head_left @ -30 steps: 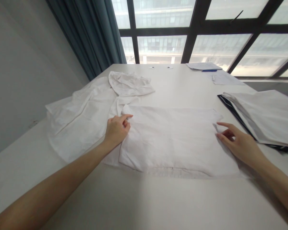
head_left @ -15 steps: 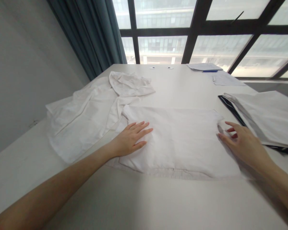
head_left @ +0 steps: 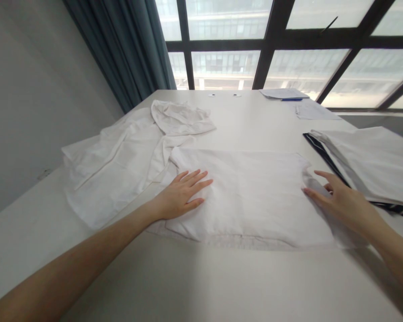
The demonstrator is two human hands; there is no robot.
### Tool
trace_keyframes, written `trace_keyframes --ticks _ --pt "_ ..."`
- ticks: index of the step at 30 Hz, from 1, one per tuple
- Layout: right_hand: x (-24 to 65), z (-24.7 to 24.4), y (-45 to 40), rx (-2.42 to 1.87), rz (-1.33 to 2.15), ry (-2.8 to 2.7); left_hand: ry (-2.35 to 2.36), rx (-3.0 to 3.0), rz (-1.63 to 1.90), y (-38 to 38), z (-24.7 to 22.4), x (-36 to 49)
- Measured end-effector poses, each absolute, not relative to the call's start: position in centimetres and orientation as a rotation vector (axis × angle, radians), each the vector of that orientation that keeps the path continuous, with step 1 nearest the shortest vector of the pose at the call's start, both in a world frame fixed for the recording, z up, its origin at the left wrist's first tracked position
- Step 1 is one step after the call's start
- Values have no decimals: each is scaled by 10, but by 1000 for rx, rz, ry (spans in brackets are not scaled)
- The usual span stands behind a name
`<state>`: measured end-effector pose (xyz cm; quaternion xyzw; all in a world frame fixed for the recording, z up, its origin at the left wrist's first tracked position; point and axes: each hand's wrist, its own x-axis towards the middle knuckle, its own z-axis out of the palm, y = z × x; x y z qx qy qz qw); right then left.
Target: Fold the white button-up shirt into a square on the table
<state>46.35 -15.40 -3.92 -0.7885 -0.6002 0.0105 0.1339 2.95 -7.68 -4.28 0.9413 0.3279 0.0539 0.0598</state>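
A white piece of clothing [head_left: 255,197], folded into a rough rectangle, lies on the white table before me. My left hand [head_left: 184,194] rests flat on its left part, fingers spread. At its right edge is my right hand [head_left: 336,201], thumb and forefinger apart, the other fingers partly curled and half hidden. Thin fabric shows beneath that hand; whether the curled fingers touch it I cannot tell. Left of the folded piece, a second white garment [head_left: 110,174] lies loosely spread, with a crumpled part [head_left: 183,118] at its far end.
At the right a stack of folded white cloth [head_left: 383,161] lies over a black striped cloth [head_left: 394,209]. Papers [head_left: 284,93] and a blue pen [head_left: 292,99] lie near the table's far edge. A dark teal curtain [head_left: 130,49] hangs beside the window.
The right-hand edge of the folded garment now spreads further right under my right hand, whose fingers have shifted slightly. My left hand stays in place on the cloth.
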Motion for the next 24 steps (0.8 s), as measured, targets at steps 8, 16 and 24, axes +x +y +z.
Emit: trace_keyframes --ticks 8,16,24 --pt "463 -36 -154 -2224 143 -1682 996 2852 141 -76 -42 29" --pt "463 -32 -155 -2084 179 -1777 989 2846 193 -78 -40 30" --pt "489 -26 -148 -2303 39 -1633 877 2852 228 -81 -37 32"
